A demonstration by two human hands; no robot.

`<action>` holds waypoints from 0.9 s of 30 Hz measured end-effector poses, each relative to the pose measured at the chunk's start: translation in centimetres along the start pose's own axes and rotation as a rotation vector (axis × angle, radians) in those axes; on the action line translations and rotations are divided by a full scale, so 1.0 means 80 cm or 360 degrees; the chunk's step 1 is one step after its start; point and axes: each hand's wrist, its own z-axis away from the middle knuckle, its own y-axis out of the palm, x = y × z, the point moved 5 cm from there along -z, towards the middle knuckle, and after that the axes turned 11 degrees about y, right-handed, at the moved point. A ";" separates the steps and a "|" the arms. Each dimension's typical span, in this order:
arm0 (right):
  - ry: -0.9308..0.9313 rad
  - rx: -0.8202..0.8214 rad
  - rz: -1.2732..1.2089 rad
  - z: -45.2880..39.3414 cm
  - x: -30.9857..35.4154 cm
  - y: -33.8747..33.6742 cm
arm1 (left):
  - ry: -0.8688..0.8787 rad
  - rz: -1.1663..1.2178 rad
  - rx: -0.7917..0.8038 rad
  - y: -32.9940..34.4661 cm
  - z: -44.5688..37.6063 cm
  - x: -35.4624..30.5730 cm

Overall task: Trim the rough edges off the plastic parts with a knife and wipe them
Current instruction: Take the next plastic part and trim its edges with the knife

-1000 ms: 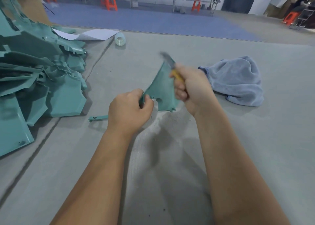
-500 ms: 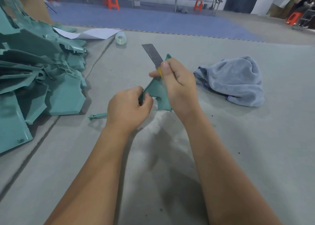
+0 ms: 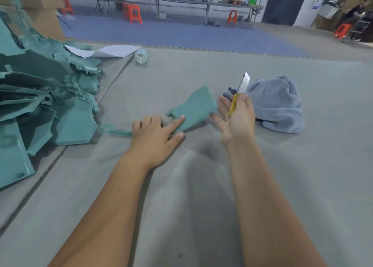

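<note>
Head view: I have just laid the teal plastic part [image 3: 193, 109] flat on the grey desk [image 3: 302, 186], where a second ago I held it up against the blade. My left hand [image 3: 155, 137] rests on its near corner, fingers straight. My right hand [image 3: 236, 115], beside the part, loosely grips the yellow utility knife [image 3: 239, 94], blade up. Beyond it lies the blue cloth [image 3: 278, 105]; I judge wiping comes next.

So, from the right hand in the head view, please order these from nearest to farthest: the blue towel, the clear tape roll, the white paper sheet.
From the right hand:
1. Blue towel, just to its right.
2. Clear tape roll, far off to the upper left.
3. White paper sheet, beyond the roll, further left.
</note>
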 end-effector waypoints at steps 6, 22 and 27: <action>0.0258 0.0230 0.0498 -0.002 -0.016 -0.004 | 0.0073 0.0098 -0.0121 -0.001 -0.003 -0.002; 0.0269 0.0290 0.0252 0.012 -0.063 0.048 | -0.1121 0.2561 -0.0430 0.009 -0.007 -0.016; 0.0254 0.0451 0.0255 0.019 -0.059 0.059 | -0.1455 0.3087 -0.0660 0.017 -0.007 0.004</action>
